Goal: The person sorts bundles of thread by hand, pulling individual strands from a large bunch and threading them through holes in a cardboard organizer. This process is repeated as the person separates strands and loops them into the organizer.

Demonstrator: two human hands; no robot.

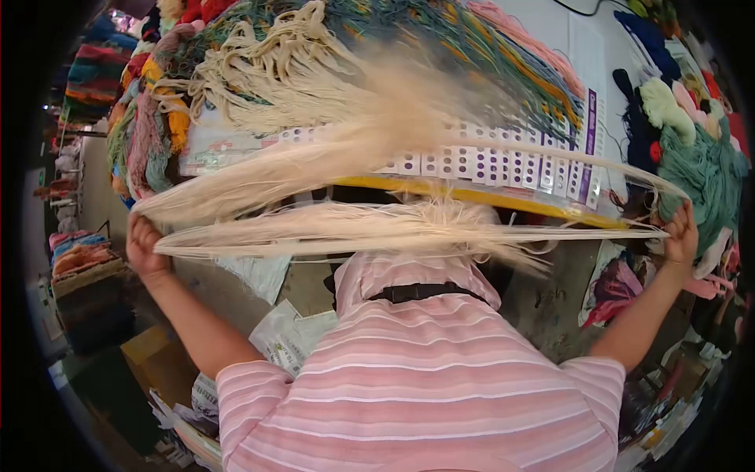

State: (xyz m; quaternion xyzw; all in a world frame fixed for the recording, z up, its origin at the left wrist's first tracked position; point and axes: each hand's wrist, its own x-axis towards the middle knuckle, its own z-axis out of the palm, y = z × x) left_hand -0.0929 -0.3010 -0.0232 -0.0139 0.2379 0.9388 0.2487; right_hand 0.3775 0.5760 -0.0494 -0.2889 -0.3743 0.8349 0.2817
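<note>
A large hank of cream yarn [330, 224] is stretched across the front of my body, its strands pulled out wide. At the left end my left hand [147, 245] is closed around the looped strands. My right hand [681, 236] pinches the thinner right end, arm held out to the side. The hank splits into an upper and a lower band, with a gap between them. Around its middle the upper band is smeared by motion, and loose, tangled threads stick out of the lower band near my waist.
Beyond the hank stands a table with a yellow front edge [472, 200] and a printed sheet of dots [503, 167]. Cream yarn [267, 75] and green-yellow yarn [519, 75] lie on it. Coloured hanks [149, 141] hang at left; teal yarn [692, 169] is at right.
</note>
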